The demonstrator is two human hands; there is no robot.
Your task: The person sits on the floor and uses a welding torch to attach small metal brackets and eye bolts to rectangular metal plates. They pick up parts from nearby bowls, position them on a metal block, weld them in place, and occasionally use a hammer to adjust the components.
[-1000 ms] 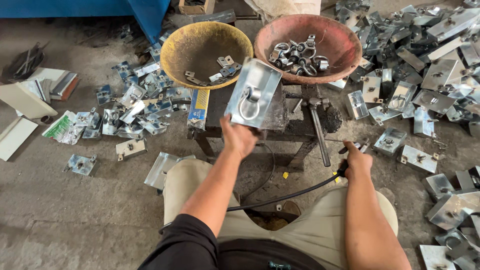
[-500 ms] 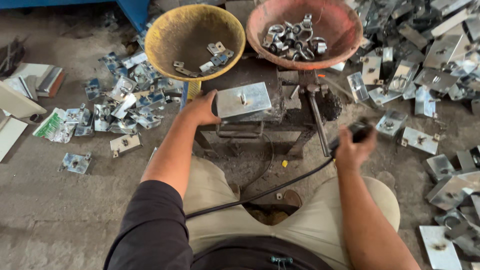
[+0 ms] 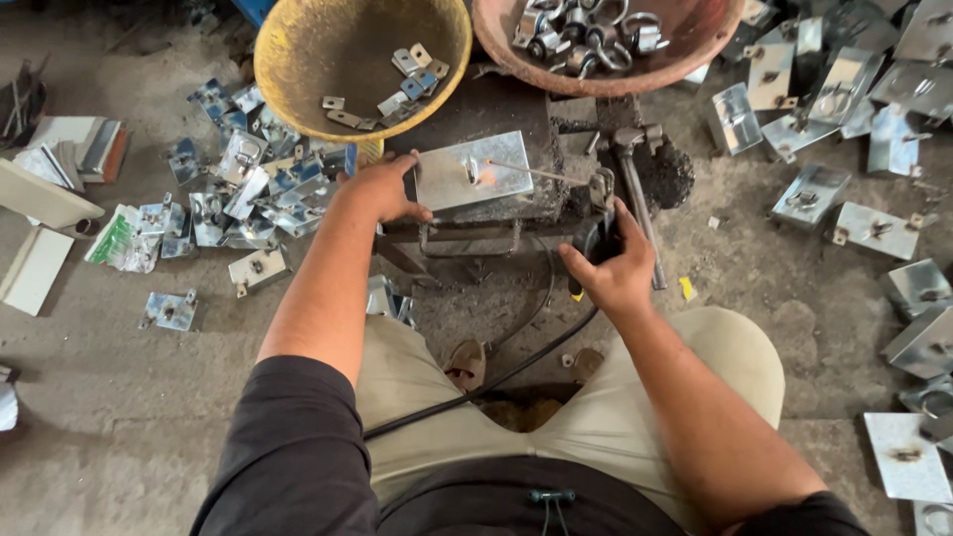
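left hand [image 3: 382, 189] presses the flat shiny rectangular metal plate [image 3: 472, 171] onto the dark iron work block [image 3: 496, 213], at 12 o'clock, to keep it steady | right hand [image 3: 606, 273] closed on black welding holder [image 3: 594, 238], thin rod [image 3: 541, 174] meeting plate where an orange glow shows | yellow bowl [image 3: 298, 60] at 11 o'clock

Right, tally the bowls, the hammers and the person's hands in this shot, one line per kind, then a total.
Bowls: 2, a yellow bowl and a reddish-brown bowl
Hammers: 1, the hammer lying on the work block
Hands: 2, left hand on the flat metal plate, right hand gripping the black handle of a cabled tool
Total: 5
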